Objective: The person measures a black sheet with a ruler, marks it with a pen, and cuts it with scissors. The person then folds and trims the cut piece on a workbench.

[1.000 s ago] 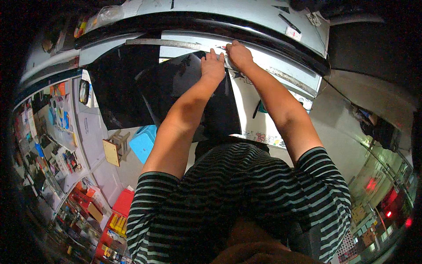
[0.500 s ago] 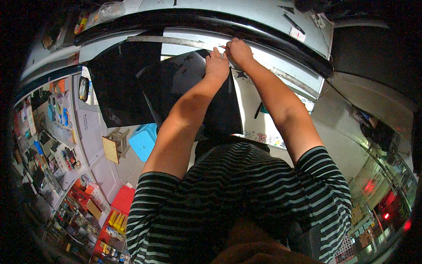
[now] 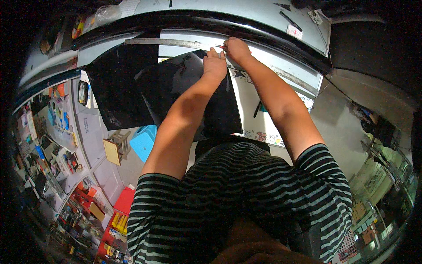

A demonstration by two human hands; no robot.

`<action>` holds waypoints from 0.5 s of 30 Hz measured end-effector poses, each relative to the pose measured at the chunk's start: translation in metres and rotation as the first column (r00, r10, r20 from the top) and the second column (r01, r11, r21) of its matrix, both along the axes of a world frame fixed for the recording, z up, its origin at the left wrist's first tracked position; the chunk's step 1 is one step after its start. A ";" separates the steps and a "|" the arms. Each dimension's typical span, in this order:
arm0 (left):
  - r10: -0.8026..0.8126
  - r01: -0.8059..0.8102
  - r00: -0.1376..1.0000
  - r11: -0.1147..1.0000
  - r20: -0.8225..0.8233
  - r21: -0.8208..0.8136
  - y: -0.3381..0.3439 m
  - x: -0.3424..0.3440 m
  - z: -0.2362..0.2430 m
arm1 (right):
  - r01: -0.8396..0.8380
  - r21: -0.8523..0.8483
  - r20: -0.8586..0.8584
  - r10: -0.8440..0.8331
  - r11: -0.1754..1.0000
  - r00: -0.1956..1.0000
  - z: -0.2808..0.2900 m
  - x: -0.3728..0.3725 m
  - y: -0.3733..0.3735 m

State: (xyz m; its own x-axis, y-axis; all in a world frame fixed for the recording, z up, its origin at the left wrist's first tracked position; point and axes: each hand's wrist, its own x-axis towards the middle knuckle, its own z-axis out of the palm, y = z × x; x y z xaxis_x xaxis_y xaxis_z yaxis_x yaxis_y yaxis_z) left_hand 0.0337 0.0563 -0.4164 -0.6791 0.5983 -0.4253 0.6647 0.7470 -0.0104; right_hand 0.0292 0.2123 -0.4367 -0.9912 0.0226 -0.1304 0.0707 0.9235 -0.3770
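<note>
Glossy black sheet material [image 3: 171, 81] hangs over the near edge of a light work table. Along its far edge lies a long metal ruler [image 3: 165, 42]. My left hand [image 3: 215, 67] lies with fingers stretched forward at the sheet's far right corner, beside the ruler's right end. Just right of it, my right hand [image 3: 238, 49] is closed round a slim tool with a red part [image 3: 221, 46]; its kind is too small to make out. Its tip points left, close to my left fingertips. Most of the tool is hidden in my fingers.
A long black bar [image 3: 198, 22] crosses the table behind my hands. A dark stick-like object [image 3: 290, 20] lies beyond it. To the left stand a blue stool [image 3: 143, 143], a wooden stool [image 3: 112, 152] and cluttered shelves [image 3: 66, 145]. A red bin [image 3: 125, 200] sits lower left.
My right hand has moved slightly left, bringing the red part of the tool nearer to my left fingertips. My left hand stays almost in place. The whole view has shifted slightly.
</note>
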 end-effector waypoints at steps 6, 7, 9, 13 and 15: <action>0.010 -0.010 1.000 1.000 0.013 0.009 0.001 -0.001 0.004 | 0.011 0.019 0.026 -0.011 1.000 1.000 0.007 0.001 -0.002; 0.016 -0.017 1.000 1.000 0.023 0.013 0.002 -0.001 0.004 | 0.014 0.027 0.029 -0.015 1.000 0.999 0.008 0.001 -0.002; 0.024 -0.025 0.999 1.000 0.038 0.011 0.002 -0.001 0.005 | 0.015 0.022 0.035 -0.016 1.000 0.999 0.010 0.001 -0.003; 0.021 -0.020 0.999 1.000 0.049 -0.009 0.003 -0.001 0.009 | 0.021 0.012 0.069 -0.022 1.000 0.997 0.013 0.001 -0.003; 0.012 -0.011 0.999 1.000 0.049 -0.022 0.003 -0.002 0.010 | 0.013 0.014 0.078 -0.014 1.000 0.997 0.015 0.001 -0.002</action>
State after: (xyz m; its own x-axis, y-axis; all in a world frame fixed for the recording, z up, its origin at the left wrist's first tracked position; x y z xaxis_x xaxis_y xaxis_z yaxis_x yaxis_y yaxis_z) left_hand 0.0322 0.0593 -0.4060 -0.6639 0.5811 -0.4708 0.6562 0.7546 0.0060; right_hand 0.0302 0.2100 -0.4221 -0.9777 0.0379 -0.2066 0.1116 0.9271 -0.3578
